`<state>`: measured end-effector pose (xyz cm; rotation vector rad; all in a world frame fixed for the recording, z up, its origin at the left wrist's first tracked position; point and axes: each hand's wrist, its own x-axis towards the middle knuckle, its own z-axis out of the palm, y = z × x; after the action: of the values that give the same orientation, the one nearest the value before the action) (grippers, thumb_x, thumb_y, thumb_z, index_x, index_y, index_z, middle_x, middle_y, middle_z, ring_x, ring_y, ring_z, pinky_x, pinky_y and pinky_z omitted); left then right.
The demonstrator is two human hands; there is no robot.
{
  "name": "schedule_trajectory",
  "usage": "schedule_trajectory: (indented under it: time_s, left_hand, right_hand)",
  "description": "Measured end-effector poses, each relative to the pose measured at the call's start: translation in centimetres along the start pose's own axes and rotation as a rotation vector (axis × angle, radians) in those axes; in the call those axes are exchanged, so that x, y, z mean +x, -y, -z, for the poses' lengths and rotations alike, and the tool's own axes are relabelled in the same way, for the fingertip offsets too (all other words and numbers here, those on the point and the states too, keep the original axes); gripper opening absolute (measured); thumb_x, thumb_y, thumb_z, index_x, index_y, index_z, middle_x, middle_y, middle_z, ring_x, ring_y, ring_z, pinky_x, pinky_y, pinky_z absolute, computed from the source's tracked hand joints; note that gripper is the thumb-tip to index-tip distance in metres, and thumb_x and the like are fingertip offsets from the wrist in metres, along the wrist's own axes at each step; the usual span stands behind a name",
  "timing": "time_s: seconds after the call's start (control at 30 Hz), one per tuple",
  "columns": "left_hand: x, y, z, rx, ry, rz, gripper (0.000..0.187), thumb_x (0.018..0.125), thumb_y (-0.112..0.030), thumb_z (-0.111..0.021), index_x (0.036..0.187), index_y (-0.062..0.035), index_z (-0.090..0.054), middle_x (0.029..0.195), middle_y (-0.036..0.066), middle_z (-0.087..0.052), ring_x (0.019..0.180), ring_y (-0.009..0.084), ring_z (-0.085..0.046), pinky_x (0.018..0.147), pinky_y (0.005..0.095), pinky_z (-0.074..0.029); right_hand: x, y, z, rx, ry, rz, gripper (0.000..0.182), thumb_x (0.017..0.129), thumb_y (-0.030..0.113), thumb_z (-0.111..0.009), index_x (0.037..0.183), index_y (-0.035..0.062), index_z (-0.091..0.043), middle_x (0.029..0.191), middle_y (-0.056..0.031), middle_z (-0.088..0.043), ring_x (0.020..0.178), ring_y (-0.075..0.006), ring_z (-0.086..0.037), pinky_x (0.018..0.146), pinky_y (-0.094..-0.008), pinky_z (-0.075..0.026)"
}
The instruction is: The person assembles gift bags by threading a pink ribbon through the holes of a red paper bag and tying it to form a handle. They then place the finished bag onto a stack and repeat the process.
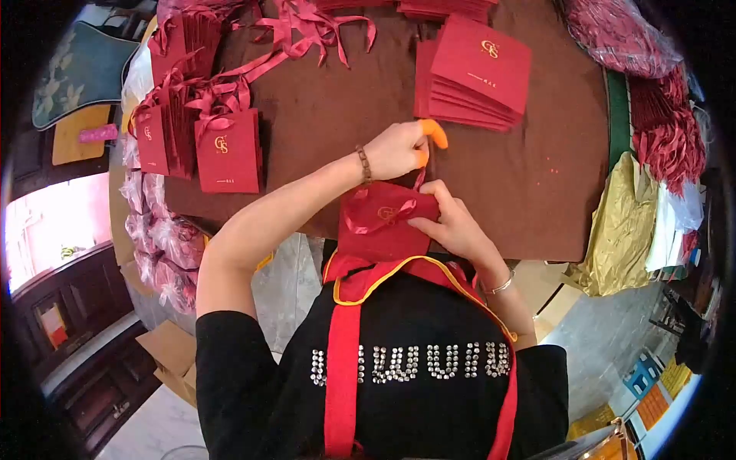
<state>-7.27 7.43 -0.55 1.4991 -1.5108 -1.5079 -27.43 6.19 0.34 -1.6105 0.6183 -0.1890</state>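
A red paper gift bag (391,239) with a gold logo is at the table's near edge, against my body. A shiny red ribbon (376,224) loops across its front. My right hand (454,224) grips the bag's upper right side, with the thumb on the front. Just above the bag, my left hand (399,151) is closed in a pinch, with orange finger covers on its thumb and index finger. A strand of the ribbon runs up to its fingertips, which seem to hold it.
Flat red bags (479,69) lie stacked at the upper right of the brown-covered table (529,184). Ribboned bags (230,157) stand at the left, near loose ribbons (307,27). Plastic-wrapped bundles (165,245) hang at the left edge; gold wrapping (621,234) hangs at the right.
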Motion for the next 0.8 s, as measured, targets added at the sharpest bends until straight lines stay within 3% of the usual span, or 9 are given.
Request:
schedule_trajectory:
  time_s: [0.13,0.23,0.33,0.4,0.47,0.5,0.67,0.7,0.8]
  left_hand:
    - [1.5,-1.8,0.6,0.133,-0.315,-0.241,0.032,0.069,0.001,-0.052,0.101,-0.0024,-0.056,0.067,0.007,-0.057,0.063,0.0142,-0.056,0.057,0.0289,-0.044]
    - [1.8,-4.6,4.2,-0.282,-0.472,-0.038,0.026,0.072,0.005,-0.050,0.097,-0.0013,-0.055,0.065,0.004,-0.058,0.064,0.0107,-0.056,0.057,0.0269,-0.045]
    - [1.6,-3.5,3.2,-0.118,-0.512,-0.082,0.029,0.074,0.003,-0.053,0.103,-0.0006,-0.054,0.064,0.004,-0.059,0.061,0.0109,-0.056,0.058,0.0260,-0.045]
    - [0.8,-2.9,4.1,-0.158,-0.325,-0.067,0.036,0.081,-0.002,-0.054,0.117,-0.0061,-0.051,0.091,0.003,-0.062,0.078,0.0078,-0.054,0.069,0.0208,-0.043]
    - [-0.2,-2.5,4.8,-0.028,-0.541,-0.436,0.045,0.085,-0.003,-0.053,0.129,-0.0072,-0.044,0.117,0.006,-0.055,0.100,0.0107,-0.051,0.085,0.0231,-0.042]
    - [-1.0,-2.1,5.4,-0.248,-0.572,-0.353,0.048,0.084,-0.002,-0.051,0.131,-0.0085,-0.043,0.131,0.005,-0.045,0.114,0.0127,-0.043,0.096,0.0258,-0.036]
    - [-4.4,-1.7,-1.1,-0.422,-0.883,-0.351,0.048,0.090,-0.010,-0.050,0.136,-0.0107,-0.034,0.118,0.006,-0.048,0.108,0.0169,-0.050,0.093,0.0307,-0.042]
    - [-5.4,0.2,-2.9,-1.162,-0.416,-0.576,0.045,0.092,-0.017,-0.050,0.134,-0.0089,-0.036,0.119,0.006,-0.047,0.106,0.0143,-0.051,0.093,0.0287,-0.042]
    - [-6.5,-0.2,-5.3,-1.029,-0.442,-0.332,0.044,0.092,-0.018,-0.050,0.133,-0.0078,-0.037,0.117,0.005,-0.048,0.105,0.0130,-0.051,0.092,0.0267,-0.041]
  right_hand:
    - [0.1,-0.9,-0.1,-0.228,0.010,0.102,0.046,0.077,0.016,-0.070,0.109,0.0027,-0.041,0.062,-0.0061,-0.047,0.055,-0.0116,-0.041,0.049,-0.0284,-0.035]
    - [0.2,0.5,0.5,-0.120,0.089,-0.104,0.048,0.076,0.020,-0.072,0.108,0.0026,-0.040,0.060,-0.0068,-0.044,0.053,-0.0127,-0.037,0.048,-0.0292,-0.032]
    - [0.4,0.3,0.5,-0.183,0.135,0.004,0.043,0.079,0.014,-0.070,0.107,0.0044,-0.039,0.069,-0.0061,-0.049,0.061,-0.0106,-0.045,0.054,-0.0264,-0.039]
    - [0.6,-1.6,-0.1,-0.027,0.107,0.025,0.041,0.080,0.008,-0.068,0.107,0.0056,-0.037,0.079,-0.0061,-0.052,0.070,-0.0102,-0.049,0.061,-0.0255,-0.043]
    - [0.8,-1.4,0.3,0.116,0.072,0.063,0.040,0.081,0.003,-0.066,0.107,0.0069,-0.036,0.088,-0.0061,-0.054,0.079,-0.0098,-0.053,0.068,-0.0246,-0.046]
    - [0.8,-0.7,0.5,0.395,0.028,0.019,0.041,0.081,-0.002,-0.064,0.107,0.0081,-0.034,0.097,-0.0065,-0.053,0.088,-0.0113,-0.054,0.075,-0.0261,-0.047]
    - [2.3,0.3,0.5,0.763,-0.101,0.215,0.051,0.079,-0.011,-0.059,0.110,0.0151,-0.029,0.113,-0.0102,-0.052,0.104,-0.0148,-0.051,0.088,-0.0318,-0.046]
    - [2.6,0.3,-0.1,0.879,-0.077,0.198,0.052,0.078,-0.011,-0.061,0.111,0.0146,-0.030,0.113,-0.0088,-0.052,0.102,-0.0148,-0.052,0.088,-0.0311,-0.045]
    - [4.0,-0.6,-1.6,0.660,-0.100,0.271,0.052,0.074,-0.005,-0.068,0.113,0.0106,-0.036,0.123,-0.0063,-0.044,0.113,-0.0163,-0.044,0.095,-0.0328,-0.037]
